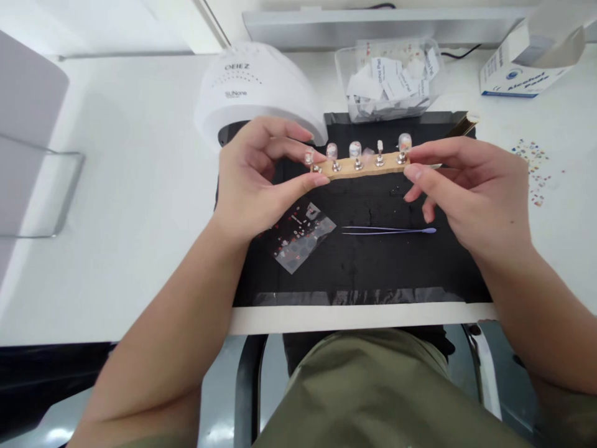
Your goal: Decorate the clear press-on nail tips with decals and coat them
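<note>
A wooden nail tip stand [346, 168] is held between both hands above a black mat [373, 267]. Along it stand several small metal posts, and on them sit decorated false nails, such as a clear patterned one [355, 150]. My left hand [254, 171] pinches the stand's left end with thumb and fingers. At the right end, my right hand [480, 186] grips it between thumb and forefinger. Purple tweezers [389, 231] lie on the mat below the stand. Partly under my left hand's side is a clear sticker sheet [301, 239] with red and white flecks.
A white nail lamp [261, 87] stands behind my left hand. At the back are a clear bin [389, 84] of alcohol pad packets and an open alcohol pads box [525, 65]. Tiny colourful bits [538, 177] lie scattered at the right. The table's front edge [364, 317] is near my body.
</note>
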The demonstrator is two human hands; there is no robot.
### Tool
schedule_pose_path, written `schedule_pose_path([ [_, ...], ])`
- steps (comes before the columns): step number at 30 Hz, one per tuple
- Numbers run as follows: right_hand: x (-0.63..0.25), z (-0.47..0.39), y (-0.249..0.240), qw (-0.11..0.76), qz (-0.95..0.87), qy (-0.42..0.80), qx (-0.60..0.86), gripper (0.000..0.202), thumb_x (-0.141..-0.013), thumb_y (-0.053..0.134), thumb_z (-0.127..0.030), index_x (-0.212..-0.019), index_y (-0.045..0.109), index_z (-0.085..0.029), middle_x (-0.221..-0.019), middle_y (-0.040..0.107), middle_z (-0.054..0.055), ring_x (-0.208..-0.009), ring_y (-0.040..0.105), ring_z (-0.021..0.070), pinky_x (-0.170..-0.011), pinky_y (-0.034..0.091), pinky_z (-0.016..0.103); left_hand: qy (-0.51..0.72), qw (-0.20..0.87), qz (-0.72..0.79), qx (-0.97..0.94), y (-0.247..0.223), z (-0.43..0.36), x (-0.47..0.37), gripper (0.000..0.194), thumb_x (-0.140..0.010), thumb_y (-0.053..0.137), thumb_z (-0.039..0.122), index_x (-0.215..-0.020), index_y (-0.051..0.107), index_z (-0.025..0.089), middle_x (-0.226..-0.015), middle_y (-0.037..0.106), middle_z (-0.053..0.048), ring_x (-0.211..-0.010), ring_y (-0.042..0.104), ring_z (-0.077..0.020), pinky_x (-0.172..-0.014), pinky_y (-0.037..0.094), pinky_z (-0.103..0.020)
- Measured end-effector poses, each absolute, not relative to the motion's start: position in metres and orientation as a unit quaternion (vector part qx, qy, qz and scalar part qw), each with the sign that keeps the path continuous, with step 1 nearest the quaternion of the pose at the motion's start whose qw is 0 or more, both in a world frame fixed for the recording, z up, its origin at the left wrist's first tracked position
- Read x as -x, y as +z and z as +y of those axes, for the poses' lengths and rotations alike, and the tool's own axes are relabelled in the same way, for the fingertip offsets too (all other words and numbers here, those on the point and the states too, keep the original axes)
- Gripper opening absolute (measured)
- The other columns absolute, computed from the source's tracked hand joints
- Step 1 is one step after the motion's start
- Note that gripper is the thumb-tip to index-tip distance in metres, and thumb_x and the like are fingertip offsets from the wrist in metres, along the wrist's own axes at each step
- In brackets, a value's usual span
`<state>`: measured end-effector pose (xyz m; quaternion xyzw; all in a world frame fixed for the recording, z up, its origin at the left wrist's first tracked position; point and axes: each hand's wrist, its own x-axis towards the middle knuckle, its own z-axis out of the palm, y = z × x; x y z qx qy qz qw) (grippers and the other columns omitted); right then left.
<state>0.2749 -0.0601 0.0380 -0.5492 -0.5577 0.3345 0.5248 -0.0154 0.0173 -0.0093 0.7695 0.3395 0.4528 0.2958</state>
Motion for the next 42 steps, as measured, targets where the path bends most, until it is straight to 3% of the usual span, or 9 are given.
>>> schedule_pose_path([
  [3,-0.273,-0.060,0.034,0.527,-0.548,0.342,0.552,0.012,-0.089,0.094,-0.025,-0.099,0.091,-0.030,-0.104,0.089,0.002,-0.064,0.078,0.0145,-0.039,0.050,0.026,0.451,0.288,0.337,-0.775,-0.006,0.014,0.013,0.047,-0.100,0.093,0.051,-0.127,0.068,0.021,-0.105,0.086,0.001,-0.107,0.084,-0.0238,-0.104,0.072,-0.053],
  [9,-0.275,-0.056,0.026,0.522,-0.536,0.361,0.556,0.010,-0.087,0.094,-0.025,-0.093,0.091,-0.032,-0.097,0.088,0.002,-0.065,0.077,0.0183,-0.040,0.049,0.031,0.454,0.291,0.321,-0.779,-0.006,0.011,0.011,0.037,-0.101,0.093,0.035,-0.127,0.070,0.021,-0.104,0.085,0.002,-0.107,0.085,-0.0234,-0.106,0.072,-0.052],
  [15,-0.276,-0.054,0.023,0.503,-0.539,0.369,0.565,0.005,-0.090,0.090,-0.026,-0.092,0.089,-0.031,-0.099,0.087,0.004,-0.067,0.075,0.0201,-0.043,0.049,0.036,0.432,0.280,0.321,-0.795,-0.009,0.015,0.015,0.045,-0.100,0.094,0.040,-0.132,0.069,0.021,-0.110,0.087,0.002,-0.109,0.084,-0.0234,-0.108,0.070,-0.052],
  [20,-0.274,-0.053,0.021,0.508,-0.529,0.377,0.565,0.008,-0.087,0.092,-0.025,-0.090,0.089,-0.031,-0.092,0.085,0.002,-0.066,0.077,0.0207,-0.041,0.050,0.034,0.432,0.289,0.323,-0.791,-0.007,0.015,0.013,0.042,-0.097,0.096,0.040,-0.124,0.070,0.021,-0.100,0.086,0.003,-0.099,0.084,-0.0192,-0.100,0.074,-0.044],
  [29,-0.269,-0.056,0.025,0.517,-0.490,0.402,0.575,0.014,-0.088,0.096,-0.039,-0.094,0.088,-0.029,-0.105,0.088,0.004,-0.076,0.085,0.0232,-0.045,0.059,0.032,0.437,0.299,0.307,-0.791,-0.013,0.032,0.026,0.050,-0.085,0.104,0.033,-0.125,0.074,0.027,-0.100,0.088,0.001,-0.094,0.086,-0.0266,-0.096,0.076,-0.056],
  [32,-0.269,-0.055,0.020,0.519,-0.496,0.383,0.580,0.012,-0.088,0.095,-0.037,-0.093,0.089,-0.029,-0.099,0.087,0.004,-0.076,0.083,0.0215,-0.047,0.058,0.031,0.453,0.285,0.333,-0.776,-0.013,0.037,0.034,0.048,-0.087,0.104,0.037,-0.123,0.075,0.026,-0.100,0.087,0.001,-0.097,0.086,-0.0270,-0.096,0.075,-0.054],
  [36,-0.271,-0.049,0.007,0.439,-0.567,0.361,0.596,0.005,-0.087,0.094,-0.033,-0.090,0.092,-0.030,-0.092,0.084,0.002,-0.062,0.067,0.0140,-0.052,0.053,0.033,0.482,0.263,0.336,-0.766,-0.012,0.039,0.039,0.045,-0.089,0.103,0.037,-0.123,0.075,0.028,-0.101,0.088,0.001,-0.099,0.087,-0.0268,-0.094,0.075,-0.051],
  [39,-0.271,-0.045,0.002,0.340,-0.646,0.321,0.603,0.008,-0.088,0.091,-0.024,-0.090,0.094,-0.032,-0.094,0.084,0.001,-0.067,0.066,0.0143,-0.068,0.058,0.037,0.479,0.246,0.338,-0.772,-0.011,0.039,0.039,0.046,-0.089,0.103,0.037,-0.125,0.075,0.029,-0.102,0.087,0.000,-0.102,0.088,-0.0277,-0.095,0.076,-0.052],
  [42,-0.269,-0.043,0.002,0.293,-0.675,0.305,0.605,0.012,-0.089,0.089,-0.021,-0.089,0.094,-0.031,-0.091,0.084,0.001,-0.073,0.068,0.0165,-0.076,0.059,0.038,0.479,0.236,0.317,-0.784,-0.011,0.038,0.040,0.050,-0.090,0.103,0.043,-0.129,0.074,0.028,-0.102,0.085,-0.001,-0.101,0.088,-0.0292,-0.095,0.076,-0.057],
])
